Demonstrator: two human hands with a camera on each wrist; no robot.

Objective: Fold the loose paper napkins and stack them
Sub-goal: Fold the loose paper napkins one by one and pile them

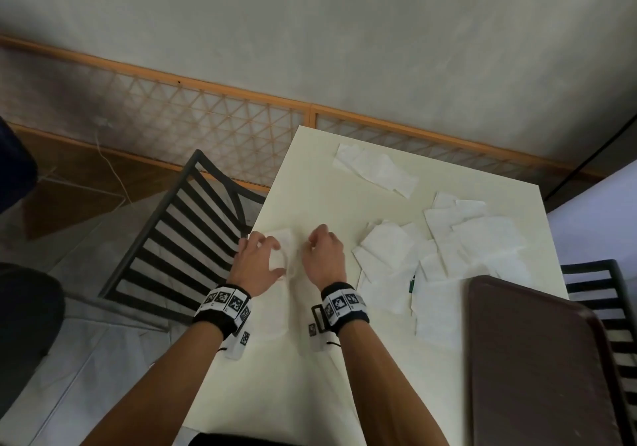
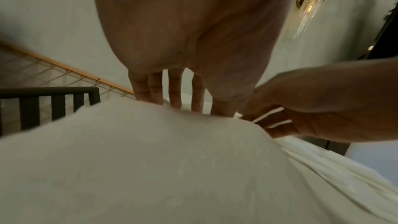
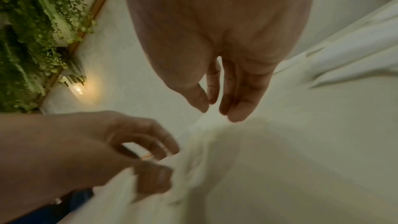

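Note:
A white paper napkin lies on the cream table near its left edge, bulging up between my hands. My left hand curls over its left side, thumb and fingers pinching a raised fold. My right hand pinches the napkin's right edge between thumb and fingers. In the left wrist view the napkin fills the lower frame under the left hand's fingers. In the right wrist view the napkin rises toward my right hand, blurred. Loose napkins lie heaped to the right.
More unfolded napkins lie at the table's far side. A dark brown tray covers the near right corner. A black slatted chair stands against the table's left edge, another chair at the right.

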